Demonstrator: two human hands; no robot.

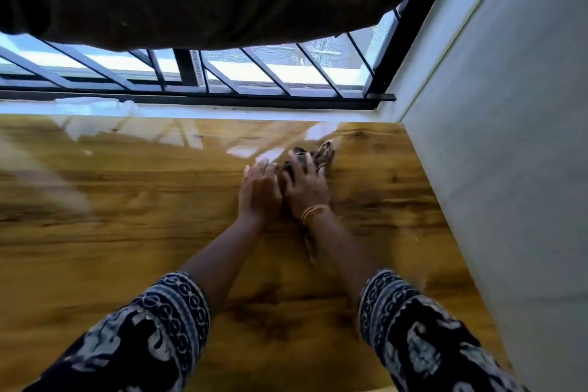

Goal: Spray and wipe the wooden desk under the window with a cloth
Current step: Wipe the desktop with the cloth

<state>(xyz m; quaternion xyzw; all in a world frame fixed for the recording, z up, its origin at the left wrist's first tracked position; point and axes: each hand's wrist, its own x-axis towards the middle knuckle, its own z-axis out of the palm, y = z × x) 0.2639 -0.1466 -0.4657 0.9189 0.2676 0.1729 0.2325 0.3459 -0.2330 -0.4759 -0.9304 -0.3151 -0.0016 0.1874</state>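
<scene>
Wooden desk point(159, 200): right hand point(305, 191) fingers spread, pressing cloth point(318, 156); left hand point(259, 191) fingers straight, together, alongside.

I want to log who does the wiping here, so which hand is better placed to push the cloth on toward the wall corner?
Right, probably. The right hand lies spread on the cloth, nearer the wall. The left hand rests beside it.
</scene>
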